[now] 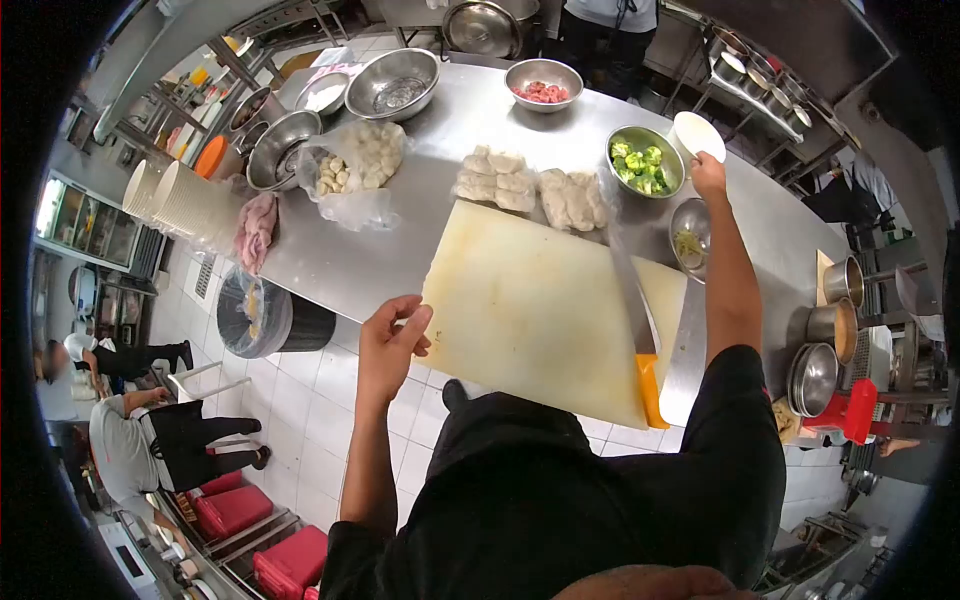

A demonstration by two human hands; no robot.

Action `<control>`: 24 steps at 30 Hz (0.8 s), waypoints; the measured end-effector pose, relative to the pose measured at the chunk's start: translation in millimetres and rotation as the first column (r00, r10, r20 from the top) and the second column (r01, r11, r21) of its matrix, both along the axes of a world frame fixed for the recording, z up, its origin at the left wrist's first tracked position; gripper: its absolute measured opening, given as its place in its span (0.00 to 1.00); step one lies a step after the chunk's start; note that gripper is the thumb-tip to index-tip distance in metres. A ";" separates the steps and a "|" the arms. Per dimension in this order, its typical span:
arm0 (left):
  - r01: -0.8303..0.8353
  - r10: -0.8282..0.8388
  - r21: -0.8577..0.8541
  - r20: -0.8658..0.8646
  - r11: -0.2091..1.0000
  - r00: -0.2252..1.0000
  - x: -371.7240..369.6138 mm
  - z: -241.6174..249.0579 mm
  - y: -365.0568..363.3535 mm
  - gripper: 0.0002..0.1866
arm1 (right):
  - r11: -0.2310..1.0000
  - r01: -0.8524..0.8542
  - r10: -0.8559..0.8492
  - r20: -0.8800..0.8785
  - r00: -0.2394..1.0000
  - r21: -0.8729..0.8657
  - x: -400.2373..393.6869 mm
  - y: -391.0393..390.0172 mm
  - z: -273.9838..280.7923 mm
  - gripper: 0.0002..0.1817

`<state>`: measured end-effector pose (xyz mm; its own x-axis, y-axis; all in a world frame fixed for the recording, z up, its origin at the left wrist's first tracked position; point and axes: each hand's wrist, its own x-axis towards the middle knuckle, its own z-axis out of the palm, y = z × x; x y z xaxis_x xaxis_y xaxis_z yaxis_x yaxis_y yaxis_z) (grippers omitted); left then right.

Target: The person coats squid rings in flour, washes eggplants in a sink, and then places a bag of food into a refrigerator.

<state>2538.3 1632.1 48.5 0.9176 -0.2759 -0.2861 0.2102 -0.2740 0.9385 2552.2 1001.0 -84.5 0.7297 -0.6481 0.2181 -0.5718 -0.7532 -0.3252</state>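
My right hand (709, 176) reaches over the far right of the steel table and grips a white bowl (697, 137) by its near edge. Just left of that bowl stands a metal bowl of broccoli florets (641, 163), and nearer to me a small metal bowl (689, 238) with pale green shreds. At the left edge of a large whitish cutting board (530, 310), my left hand (393, 340) is loosely curled, fingers apart, with nothing seen in it. A knife (650, 375) with a yellow handle lies along the board's right side.
Bags of pale dough-like pieces (497, 180) lie beyond the board. A bowl of red meat (543, 86) stands at the back. Mushrooms in a plastic bag (358, 165), metal bowls, stacked containers (185, 198) and a pink cloth (257, 230) are left. Several other people stand around.
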 end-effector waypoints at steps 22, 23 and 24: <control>-0.133 0.080 0.176 0.281 0.975 0.956 49.7 -42.3 86.4 0.18 | 0.924 -0.246 0.081 0.478 0.874 0.293 -19.1 101.3 90.8 0.12; -0.134 0.045 0.217 0.376 0.967 0.926 65.5 -55.3 95.8 0.16 | 0.872 -0.314 0.104 0.487 0.867 0.375 -26.2 127.3 98.9 0.12; -0.141 0.022 0.245 0.434 0.959 0.900 82.4 -63.5 101.6 0.16 | 0.825 -0.368 0.097 0.534 0.840 0.429 -33.4 180.6 119.1 0.13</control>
<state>2620.7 1733.7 -14.9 0.9830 -0.1640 0.0830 -0.1580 -0.5232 0.8374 2518.9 1181.6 34.6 0.7640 -0.5857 0.2707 -0.0734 -0.4957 -0.8654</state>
